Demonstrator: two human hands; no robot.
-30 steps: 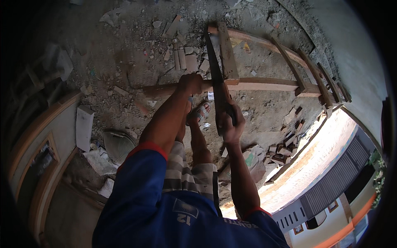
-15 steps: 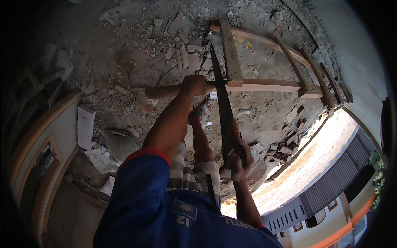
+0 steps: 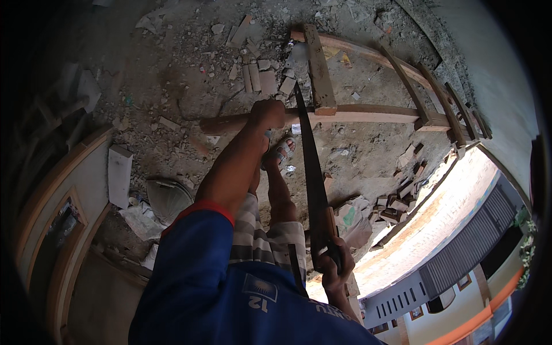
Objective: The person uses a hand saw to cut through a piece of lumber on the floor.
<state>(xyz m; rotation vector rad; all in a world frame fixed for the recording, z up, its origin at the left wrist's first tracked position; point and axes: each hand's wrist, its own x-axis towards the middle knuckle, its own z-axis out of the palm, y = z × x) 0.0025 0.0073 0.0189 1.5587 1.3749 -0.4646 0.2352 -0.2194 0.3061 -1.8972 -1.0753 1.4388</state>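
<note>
The right hand (image 3: 336, 264) grips a long, tapering dark-metal saw (image 3: 314, 178) — crossing a long brown wooden beam (image 3: 374, 114) — while the left hand (image 3: 268, 114) clasps that beam left of the saw.

Includes one handsaw (image 3: 314, 172), one left hand (image 3: 268, 114), one right hand (image 3: 333, 275), two long beams (image 3: 374, 114), at least four crosspieces (image 3: 319, 72), at least one sandal (image 3: 284, 150), many rubble pieces (image 3: 268, 82).

Right hand (image 3: 336, 265) hides part of saw handle (image 3: 330, 225); left hand (image 3: 268, 114), part of beam (image 3: 374, 114); left-rim clutter (image 3: 54, 115) blurred.
</note>
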